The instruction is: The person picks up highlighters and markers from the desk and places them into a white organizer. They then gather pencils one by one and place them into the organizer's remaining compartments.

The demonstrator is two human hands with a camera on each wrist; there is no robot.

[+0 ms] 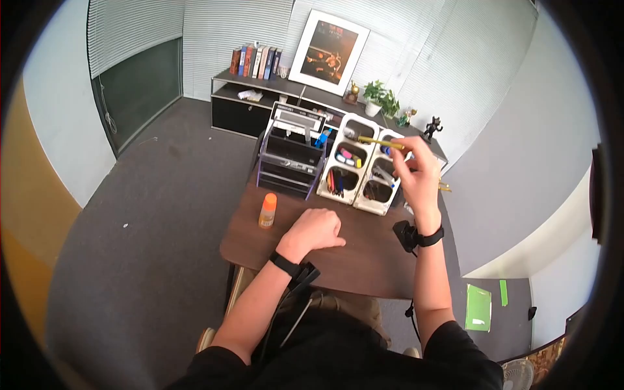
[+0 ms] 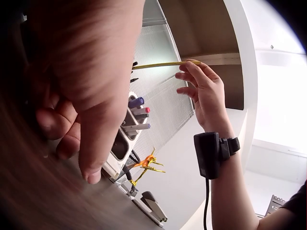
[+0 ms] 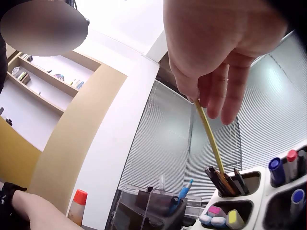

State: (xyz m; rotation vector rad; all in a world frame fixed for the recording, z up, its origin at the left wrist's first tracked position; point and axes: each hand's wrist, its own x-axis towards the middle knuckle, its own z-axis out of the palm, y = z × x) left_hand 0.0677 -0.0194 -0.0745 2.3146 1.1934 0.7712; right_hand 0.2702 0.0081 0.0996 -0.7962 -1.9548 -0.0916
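Note:
My right hand is raised over the white organizer and pinches a thin yellow pencil between thumb and fingers. In the right wrist view the pencil slants down, its far end overlapping a compartment of dark pencils. Below that compartment lie pink, white and yellow block-shaped pieces. My left hand rests on the brown table with its thumb out and fingers loosely bent, holding nothing. Left of it stands a bottle with an orange cap.
Beside the organizer stands a dark mesh desk rack with a blue pen in it. A stapler and an orange-yellow figure show past the organizer in the left wrist view. Behind is a low cabinet with books and plants.

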